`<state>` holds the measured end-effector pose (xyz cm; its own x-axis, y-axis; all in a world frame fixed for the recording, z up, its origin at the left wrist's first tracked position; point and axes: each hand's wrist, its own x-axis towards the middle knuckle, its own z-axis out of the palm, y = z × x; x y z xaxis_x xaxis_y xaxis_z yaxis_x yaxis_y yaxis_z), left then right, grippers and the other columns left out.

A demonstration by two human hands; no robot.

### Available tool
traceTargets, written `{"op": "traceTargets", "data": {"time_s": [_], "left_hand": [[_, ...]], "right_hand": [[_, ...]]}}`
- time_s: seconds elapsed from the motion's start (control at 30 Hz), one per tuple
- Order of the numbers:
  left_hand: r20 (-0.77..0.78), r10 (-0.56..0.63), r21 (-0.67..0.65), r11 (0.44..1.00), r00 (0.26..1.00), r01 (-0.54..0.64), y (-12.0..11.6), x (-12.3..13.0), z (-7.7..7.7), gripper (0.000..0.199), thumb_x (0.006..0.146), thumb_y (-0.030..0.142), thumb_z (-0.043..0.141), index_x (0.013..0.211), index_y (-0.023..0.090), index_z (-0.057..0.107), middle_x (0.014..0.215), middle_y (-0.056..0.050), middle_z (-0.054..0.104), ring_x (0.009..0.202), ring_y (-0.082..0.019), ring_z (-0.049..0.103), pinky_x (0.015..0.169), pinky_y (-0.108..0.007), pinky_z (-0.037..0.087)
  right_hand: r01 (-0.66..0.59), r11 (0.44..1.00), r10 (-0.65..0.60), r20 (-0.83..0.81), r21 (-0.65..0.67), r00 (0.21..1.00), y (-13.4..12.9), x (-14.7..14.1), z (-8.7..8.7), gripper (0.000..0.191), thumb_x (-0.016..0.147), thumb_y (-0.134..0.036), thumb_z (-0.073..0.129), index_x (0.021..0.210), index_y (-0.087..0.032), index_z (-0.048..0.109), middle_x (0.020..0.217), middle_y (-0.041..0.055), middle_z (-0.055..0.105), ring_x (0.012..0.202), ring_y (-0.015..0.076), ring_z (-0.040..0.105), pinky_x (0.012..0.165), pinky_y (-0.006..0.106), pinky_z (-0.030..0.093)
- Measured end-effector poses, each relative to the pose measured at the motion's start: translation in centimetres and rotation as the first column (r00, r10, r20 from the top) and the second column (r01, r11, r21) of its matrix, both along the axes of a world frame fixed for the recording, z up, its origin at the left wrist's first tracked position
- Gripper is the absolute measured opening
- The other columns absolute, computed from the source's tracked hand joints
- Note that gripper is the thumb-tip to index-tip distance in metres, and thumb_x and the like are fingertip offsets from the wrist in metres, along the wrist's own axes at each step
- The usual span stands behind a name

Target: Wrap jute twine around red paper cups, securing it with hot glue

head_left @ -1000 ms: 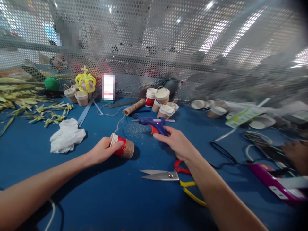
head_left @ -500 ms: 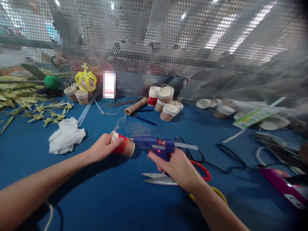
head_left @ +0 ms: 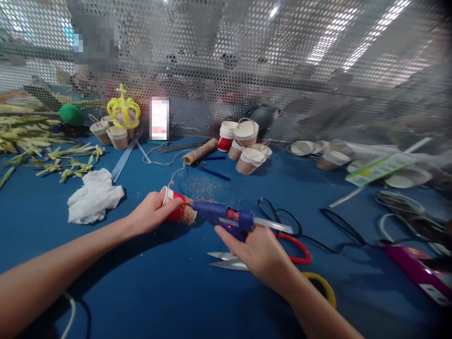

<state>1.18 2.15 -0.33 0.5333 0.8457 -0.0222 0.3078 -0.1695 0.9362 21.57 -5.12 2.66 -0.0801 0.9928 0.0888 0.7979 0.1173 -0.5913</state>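
Observation:
My left hand [head_left: 154,210] is closed around a red and white paper cup [head_left: 176,214] tipped on its side. Twine covers the cup's bottom end, and a loose strand runs from it back to a roll of twine [head_left: 201,151]. In my right hand [head_left: 259,247] is a blue hot glue gun [head_left: 221,214], gripped by its handle, with a red light on and a clear glue stick out of its rear. Its nozzle points left at the cup's side, close to my left thumb; whether it touches cannot be made out. Scissors [head_left: 229,261] lie under my right hand.
Twine-wrapped cups [head_left: 249,161] stand behind the roll, beside stacked cups [head_left: 226,136]. A crumpled white cloth [head_left: 94,197] lies left, near dried husks [head_left: 28,136]. Black cord [head_left: 318,242] runs right toward a purple power strip [head_left: 418,270]. A perforated metal screen [head_left: 205,61] bounds the back.
The glue gun's nozzle has shifted slightly left along the cup, nearer my left thumb. My left hand keeps its hold on the cup. The view has moved slightly.

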Motion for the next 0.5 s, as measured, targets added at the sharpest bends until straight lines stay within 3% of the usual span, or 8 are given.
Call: {"op": "traceTargets", "data": {"time_s": [0.2,0.33,0.5], "left_hand": [[-0.007,0.000,0.001,1.000,1.000,0.000,0.1,0.0,-0.2,0.041,0.082,0.041,0.039,0.082,0.009,0.065,0.066,-0.003,0.061,0.055,-0.010,0.047,0.052,-0.020,0.038],[-0.020,0.021,0.000,1.000,1.000,-0.021,0.3,-0.1,-0.4,0.041,0.082,0.041,0.038,0.078,0.009,0.064,0.062,-0.001,0.057,0.053,-0.009,0.044,0.050,-0.019,0.036],[-0.028,0.029,-0.012,0.999,0.999,-0.029,0.4,0.0,-0.4,0.042,0.081,0.042,0.038,0.078,0.009,0.064,0.063,-0.002,0.059,0.053,-0.010,0.046,0.050,-0.020,0.036]], "right_hand": [[-0.081,0.985,0.057,0.154,0.154,0.986,0.0,0.4,-0.2,0.021,0.074,-0.030,0.048,0.070,-0.016,0.063,0.058,0.0066,0.061,0.059,0.0207,0.060,0.055,0.031,0.046],[-0.190,0.954,0.160,0.143,0.233,0.977,-0.2,0.5,0.1,0.018,0.074,-0.028,0.048,0.072,-0.020,0.064,0.061,0.0056,0.062,0.066,0.0215,0.061,0.058,0.033,0.048],[-0.198,0.931,0.160,0.144,0.308,0.977,-0.4,0.0,0.8,0.016,0.074,-0.021,0.047,0.068,-0.023,0.062,0.063,0.0051,0.063,0.064,0.0208,0.062,0.057,0.032,0.050]]}}
